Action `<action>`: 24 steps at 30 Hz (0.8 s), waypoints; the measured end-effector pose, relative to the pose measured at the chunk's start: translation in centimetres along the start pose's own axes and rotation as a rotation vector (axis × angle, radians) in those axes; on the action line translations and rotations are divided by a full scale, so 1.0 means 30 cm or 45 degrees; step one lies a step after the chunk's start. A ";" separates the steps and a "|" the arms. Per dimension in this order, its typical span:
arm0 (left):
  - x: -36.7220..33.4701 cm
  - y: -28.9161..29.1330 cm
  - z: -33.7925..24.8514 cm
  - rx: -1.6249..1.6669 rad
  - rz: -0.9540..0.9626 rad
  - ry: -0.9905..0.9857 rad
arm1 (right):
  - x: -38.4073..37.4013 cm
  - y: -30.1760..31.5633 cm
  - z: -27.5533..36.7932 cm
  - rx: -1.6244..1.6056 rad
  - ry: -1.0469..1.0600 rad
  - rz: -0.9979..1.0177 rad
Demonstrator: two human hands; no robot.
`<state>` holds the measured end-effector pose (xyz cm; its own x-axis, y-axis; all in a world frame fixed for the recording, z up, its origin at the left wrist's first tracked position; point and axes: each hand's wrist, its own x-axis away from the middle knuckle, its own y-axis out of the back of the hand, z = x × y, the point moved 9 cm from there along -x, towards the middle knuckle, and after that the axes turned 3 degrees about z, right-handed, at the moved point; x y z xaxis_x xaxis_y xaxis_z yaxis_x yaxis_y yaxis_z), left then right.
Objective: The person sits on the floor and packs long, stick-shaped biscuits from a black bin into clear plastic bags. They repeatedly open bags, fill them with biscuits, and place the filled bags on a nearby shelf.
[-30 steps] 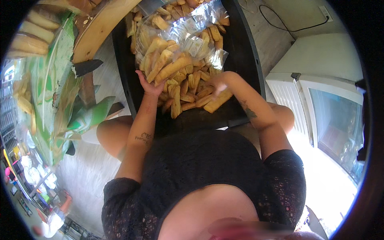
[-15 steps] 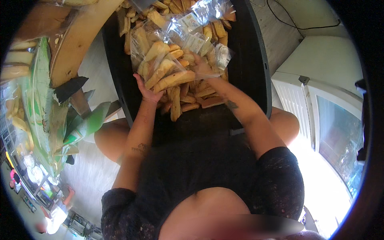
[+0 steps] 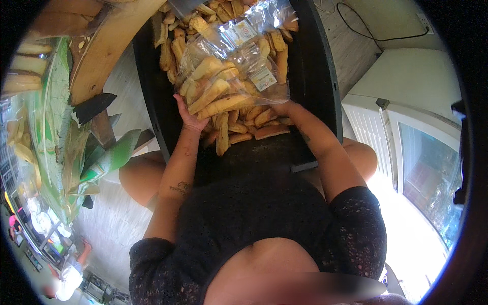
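Note:
Golden-brown sticks that look like toasted bread [image 3: 222, 134] fill much of a deep black tub [image 3: 325, 66] between my knees. Over them lies a clear plastic bag [image 3: 216, 103] with several of these sticks inside. My left hand [image 3: 190, 116] grips its lower left corner, thumb up along the side and the other fingers hidden underneath. At the bag's right end is my right hand [image 3: 282, 105], its fingers covered by the clear plastic, so I cannot tell whether they are inside or beneath it. Clear plastic with small labels [image 3: 239, 32] lies farther up on the sticks.
On the left stand a wooden board [image 3: 96, 56] and a green-and-white plastic sack [image 3: 112, 155], with bagged sticks [image 3: 23, 81] beside them. A white cabinet [image 3: 401, 76] with a glass-fronted door is at the right. Another person [image 3: 68, 279] is at the far lower left.
My right hand has moved right and down from among the sticks to the bag's right end. The bag's plastic now spreads wider, its label shifted right. My left hand stays at its corner.

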<state>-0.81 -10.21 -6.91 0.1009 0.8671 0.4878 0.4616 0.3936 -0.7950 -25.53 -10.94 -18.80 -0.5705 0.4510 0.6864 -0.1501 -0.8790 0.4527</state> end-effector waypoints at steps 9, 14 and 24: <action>0.000 -0.049 -0.019 -0.032 0.090 -0.078 | 0.040 0.074 0.151 -0.389 0.145 -0.049; 0.012 -0.033 -0.017 -0.095 -0.031 -0.053 | 0.040 -0.022 0.147 0.066 0.068 0.063; 0.007 -0.048 -0.048 -0.095 0.093 -0.134 | 0.023 0.073 0.177 0.124 0.107 0.029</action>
<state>-0.19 -11.05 -5.14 0.0457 0.9213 0.3861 0.5208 0.3078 -0.7962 -21.98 -11.75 -14.32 -0.6391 0.4129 0.6488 -0.0593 -0.8676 0.4937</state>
